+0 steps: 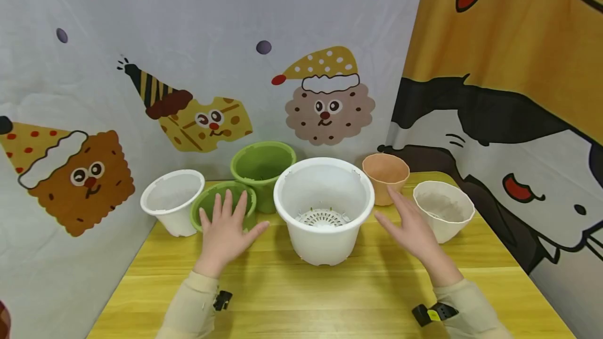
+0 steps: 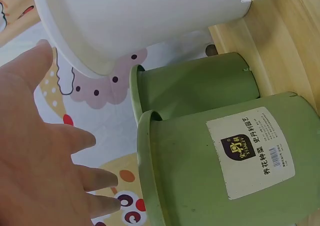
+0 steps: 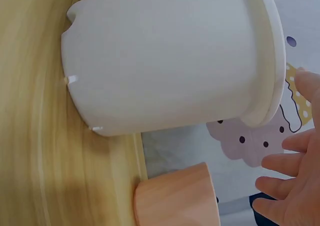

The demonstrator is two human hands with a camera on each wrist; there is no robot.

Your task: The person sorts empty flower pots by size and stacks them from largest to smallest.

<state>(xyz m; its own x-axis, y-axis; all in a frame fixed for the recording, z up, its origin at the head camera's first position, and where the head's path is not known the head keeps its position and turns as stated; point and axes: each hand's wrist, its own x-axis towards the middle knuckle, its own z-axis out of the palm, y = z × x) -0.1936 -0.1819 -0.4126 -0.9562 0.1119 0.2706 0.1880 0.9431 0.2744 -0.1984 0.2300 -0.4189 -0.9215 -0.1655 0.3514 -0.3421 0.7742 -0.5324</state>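
A large white flowerpot (image 1: 325, 245) with a slotted bottom stands upright at the middle of the table, between the two hands. My left hand (image 1: 226, 232), fingers spread, hovers by the front green flowerpot (image 1: 202, 213); that pot bears a white label (image 2: 252, 153) in the left wrist view. Behind it is a taller green flowerpot (image 1: 266, 198). To the right of the white pot my right hand (image 1: 412, 226) is held with straight fingers, in front of a small orange pot (image 1: 385, 192) and beside a cream faceted pot (image 1: 445, 229). Neither hand holds anything.
Another white flowerpot (image 1: 176, 221) stands at the table's left edge. Behind the wooden table (image 1: 301, 302) hangs a pale cloth (image 1: 212, 25) printed with cartoon biscuits, and a yellow one (image 1: 518, 30) with a cartoon animal hangs at right.
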